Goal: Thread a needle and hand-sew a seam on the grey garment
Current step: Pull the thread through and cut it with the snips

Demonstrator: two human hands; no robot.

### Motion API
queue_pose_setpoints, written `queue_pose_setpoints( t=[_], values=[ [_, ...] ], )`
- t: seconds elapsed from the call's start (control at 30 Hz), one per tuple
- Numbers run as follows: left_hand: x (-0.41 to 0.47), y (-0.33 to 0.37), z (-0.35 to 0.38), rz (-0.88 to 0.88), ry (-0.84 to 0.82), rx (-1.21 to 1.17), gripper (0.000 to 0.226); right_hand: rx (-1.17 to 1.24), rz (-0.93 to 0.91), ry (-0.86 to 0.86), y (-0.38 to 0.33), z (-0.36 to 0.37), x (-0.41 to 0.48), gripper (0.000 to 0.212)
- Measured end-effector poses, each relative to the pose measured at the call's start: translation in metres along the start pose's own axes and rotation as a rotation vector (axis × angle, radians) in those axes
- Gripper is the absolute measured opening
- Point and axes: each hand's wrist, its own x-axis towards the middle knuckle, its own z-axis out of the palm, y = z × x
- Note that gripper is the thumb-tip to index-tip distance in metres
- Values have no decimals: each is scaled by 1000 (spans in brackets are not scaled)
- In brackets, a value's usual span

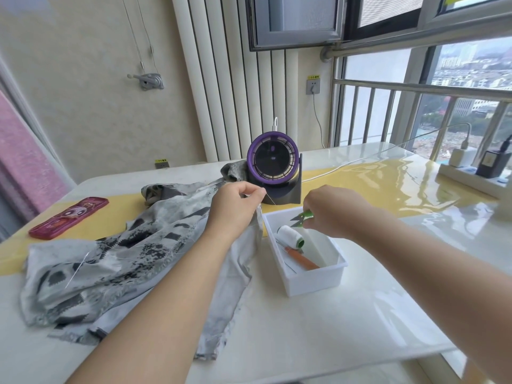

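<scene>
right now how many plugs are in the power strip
2: a white charger and, right of it, a black adapter, on the power strip. Its right end is cut off; more may be hidden.

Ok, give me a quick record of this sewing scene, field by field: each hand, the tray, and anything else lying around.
left hand: pinches the grey garment by its edge, with what looks like the needle
right hand: holds green snips above the white tray
tray contents: white thread spool, orange-handled tool
elsewhere: purple fan, red case
</scene>
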Motion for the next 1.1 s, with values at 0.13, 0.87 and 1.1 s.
queue_pose_setpoints(
  t=[0.13,0.87,1.1],
  values=[
    [0,0,1,4,6,-1,13,-33,13,-4,-5,4,-4,25],
    [-1,0,-4,7,10,7,19,-39,45,109,-9,14,-2,17],
    [-5,-7,-31,16,32,60,11,-248,9,73,-20,12,13,30]
  ],
)
